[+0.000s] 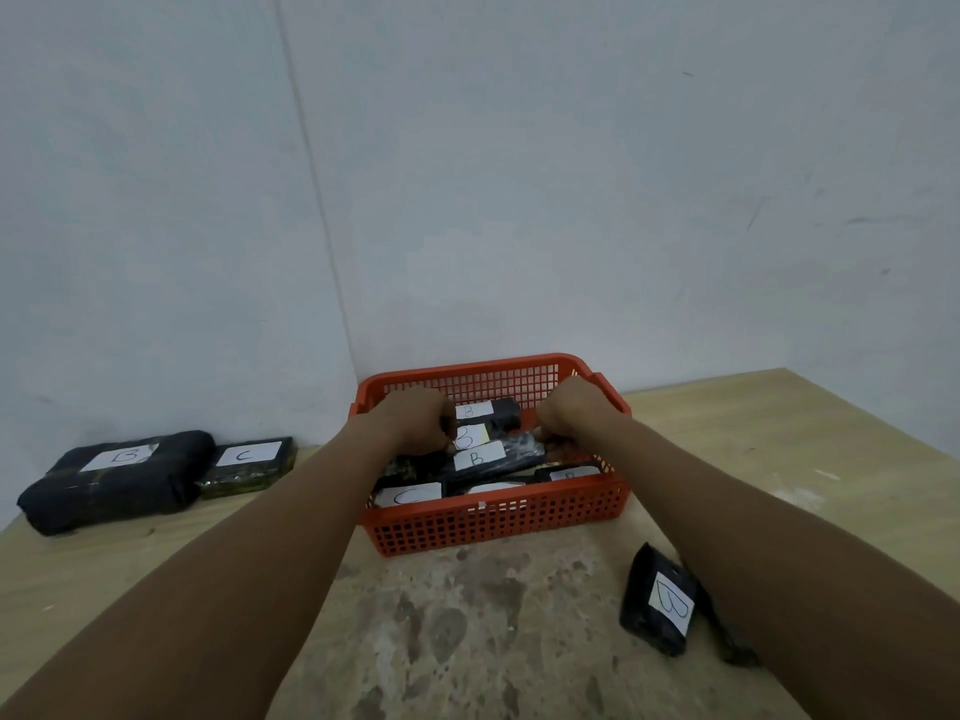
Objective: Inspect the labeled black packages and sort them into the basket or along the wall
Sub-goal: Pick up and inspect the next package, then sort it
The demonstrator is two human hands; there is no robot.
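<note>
Both hands in the orange plastic mesh basket (493, 517): left hand (415, 420) and right hand (569, 413) curl onto the long black B-labelled package (493, 456). Exact grip hidden. Risk: lifting snags neighbouring packages or drags the basket across the bench (467, 615).

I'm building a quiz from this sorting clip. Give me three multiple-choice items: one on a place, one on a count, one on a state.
1. Where does the loose B package lie?
A. in front of the basket, to the right
B. against the wall
C. in the basket

2. How many packages lie along the left wall?
A. one
B. two
C. four

3. What are both hands doing?
A. resting on the table
B. reaching into the red basket
C. lifting the basket

Answers:
1 A: it lies on the table.
2 B: the large B package and the C package.
3 B: left hand and right hand are among its packages.
</note>
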